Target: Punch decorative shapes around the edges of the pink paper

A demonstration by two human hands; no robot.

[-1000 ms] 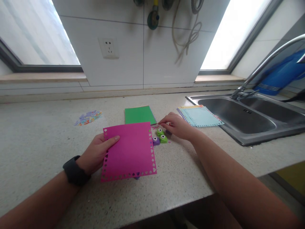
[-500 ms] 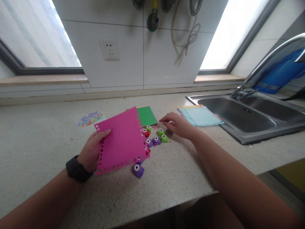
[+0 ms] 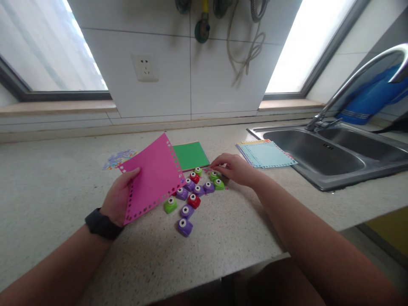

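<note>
My left hand (image 3: 119, 195), wearing a black watch (image 3: 103, 224), grips a magenta sheet of paper (image 3: 149, 180) by its left side, thumb on top. Small shaped holes run along several of the sheet's edges. Low over the counter, my right hand (image 3: 234, 168) has its fingers bent and a little apart at some pink paper scraps (image 3: 208, 170); nothing shows in its grip. Between the hands lie several small craft punches: purple (image 3: 185, 227), red (image 3: 194, 200) and green (image 3: 170, 205). The right hand partly covers the punches nearest it.
Green paper (image 3: 193, 155) lies behind the punches. A stack of light blue hole-edged sheets (image 3: 270, 154) rests beside the steel sink (image 3: 325, 182) and its tap (image 3: 357, 80). Colourful paper cutouts (image 3: 119, 158) are heaped at left. A wall socket (image 3: 145, 68) is above the counter.
The magenta sheet has moved left and tilted in my left hand, uncovering more punches and green paper. My right hand has shifted slightly left and down, towards the pink scraps.
</note>
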